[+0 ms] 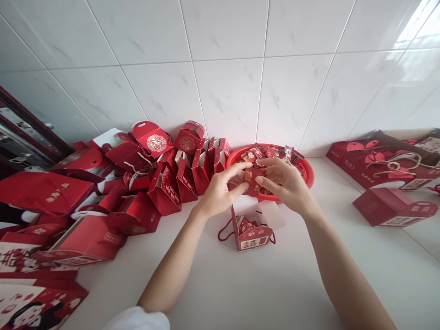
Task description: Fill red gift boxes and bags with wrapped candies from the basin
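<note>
Pinching a small flat red packet point(253, 177) with faint lighter marks, the fingers point(237, 169) of the left hand point(217, 191) and right hand point(289, 185) close on its sides – below them an open red box point(253, 240) holds red-and-white packets point(246, 226), just behind them a red basket point(311, 176) holds wrapped pieces point(271, 151)

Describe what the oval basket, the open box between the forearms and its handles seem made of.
Basket: probably plastic, glossy red, with a smooth moulded-looking rim.
Open box: likely printed card, fairly matt, with thin folded panels.
Handles: cord, perhaps textile; dull red, bending in soft loops.
</note>
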Demonstrator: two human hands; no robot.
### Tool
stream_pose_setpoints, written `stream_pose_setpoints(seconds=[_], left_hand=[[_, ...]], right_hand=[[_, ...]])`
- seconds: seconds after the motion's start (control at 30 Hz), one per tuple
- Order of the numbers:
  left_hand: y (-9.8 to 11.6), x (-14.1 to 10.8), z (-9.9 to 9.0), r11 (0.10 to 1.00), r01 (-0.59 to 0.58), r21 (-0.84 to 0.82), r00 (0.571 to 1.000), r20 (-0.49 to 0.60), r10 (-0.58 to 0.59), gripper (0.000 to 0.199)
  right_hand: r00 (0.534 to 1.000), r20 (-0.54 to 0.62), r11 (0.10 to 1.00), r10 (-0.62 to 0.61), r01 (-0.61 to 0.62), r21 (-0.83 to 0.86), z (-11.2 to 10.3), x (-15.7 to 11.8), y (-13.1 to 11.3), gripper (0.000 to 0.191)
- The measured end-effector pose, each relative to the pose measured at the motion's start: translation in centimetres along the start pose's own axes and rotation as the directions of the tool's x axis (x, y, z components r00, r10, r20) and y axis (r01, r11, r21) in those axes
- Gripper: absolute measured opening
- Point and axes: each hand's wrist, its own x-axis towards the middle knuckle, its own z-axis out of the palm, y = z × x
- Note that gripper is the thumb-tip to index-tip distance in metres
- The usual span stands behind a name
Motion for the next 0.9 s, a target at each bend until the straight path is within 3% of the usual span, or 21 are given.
stream_pose_setpoints(seconds=[0.1,0.23,0.37,0.53,0.67,0.9], left_hand=[[0.1,-0.2,0.4,0.999,0.004,-0.038,1.0,0.022,-0.003,0.051],[0.2,-0.1,0.8,0.995,0.057,-0.084,0.998,-0.031,-0.06,0.057],[0.4,0.1,1.0,0.976,0.166,-0.139,0.985,0.064,-0.159,0.047],[0.7,0.0,1.0,0.951,0.175,-0.256,0.982,0.11,-0.151,0.035],[0.9,0.0,0.9,0.942,0.194,-0.275,0.978,0.134,-0.163,0.032],[0.7,0.0,1.1,0.912,0.208,-0.352,0.977,0.126,-0.173,0.035]], right_hand=[[0.999,-0.01,1.0,-0.03,0.03,0.0,0.0,0.0,0.0,0.028],[0.998,-0.053,0.997,-0.047,0.049,0.052,-0.1,0.0,0.0,0.016],[0.991,-0.129,0.994,-0.034,0.047,0.1,-0.3,0.0,-0.2,0.02],[0.998,-0.041,0.983,0.037,-0.029,0.179,-0.5,0.0,-0.7,0.028],[0.999,0.036,0.991,0.035,-0.039,0.127,-0.7,-0.1,-0.9,0.034],[0.998,-0.009,0.983,0.058,-0.056,0.172,-0.5,0.0,-0.9,0.034]])
